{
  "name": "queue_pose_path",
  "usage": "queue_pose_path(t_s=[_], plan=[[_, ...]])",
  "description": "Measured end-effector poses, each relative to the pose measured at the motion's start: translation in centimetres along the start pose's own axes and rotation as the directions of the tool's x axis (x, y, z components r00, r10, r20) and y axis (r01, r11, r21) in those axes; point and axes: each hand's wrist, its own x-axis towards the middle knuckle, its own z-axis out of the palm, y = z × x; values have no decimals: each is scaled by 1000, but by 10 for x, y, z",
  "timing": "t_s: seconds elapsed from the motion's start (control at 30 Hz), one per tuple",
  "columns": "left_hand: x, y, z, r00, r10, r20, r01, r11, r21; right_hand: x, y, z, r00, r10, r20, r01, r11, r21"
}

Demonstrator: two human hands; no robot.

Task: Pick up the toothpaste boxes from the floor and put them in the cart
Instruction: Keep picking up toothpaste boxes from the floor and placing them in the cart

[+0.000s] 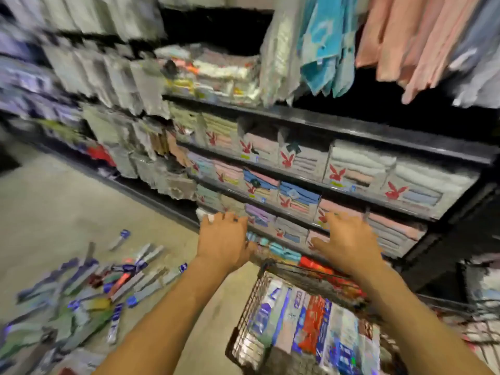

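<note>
Cart sits below both empty, spread hands; toothpaste boxes lie floor-left, nearest left hand; right hand farther.

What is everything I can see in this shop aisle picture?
toothpaste boxes on floor: many, too blurred to count, mostly blue, white and green, scattered lower left
toothpaste boxes in cart: many, blue, white and red, packed upright
cart: one, dark wire, lower middle, below the hands
boxed towels: many, pastel with a red rabbit logo, on dark shelves at right
hanging cloths: several, teal and pink, top right
wrapped packs: many, grey-white, shelves at left
floor: beige
left hand: one, empty, fingers spread
right hand: one, empty, fingers spread
</note>
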Motion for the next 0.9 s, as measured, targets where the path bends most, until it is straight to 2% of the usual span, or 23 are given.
queue_pose_path(t_s=[0.1,0.23,0.47,0.67,0.8,0.9], plan=[[-25,-53,-29,997,-80,12,80,997,-13,16,-67,-40,992,-129,13,129,992,13],[-70,-128,-54,973,-228,-24,227,973,-34,24,-167,-70,943,-324,-80,328,944,36],[-173,-277,-62,885,-464,-26,464,886,-2,4,-366,-84,796,-597,-101,605,788,109],[-270,-400,-42,793,-609,-2,609,793,9,-32,-518,-64,703,-705,-94,709,681,183],[-305,-459,-21,753,-656,39,657,754,-8,-45,-581,-38,686,-726,-48,717,664,213],[-309,-490,2,753,-653,83,656,755,-18,-43,-613,-13,679,-734,-11,715,658,237]])
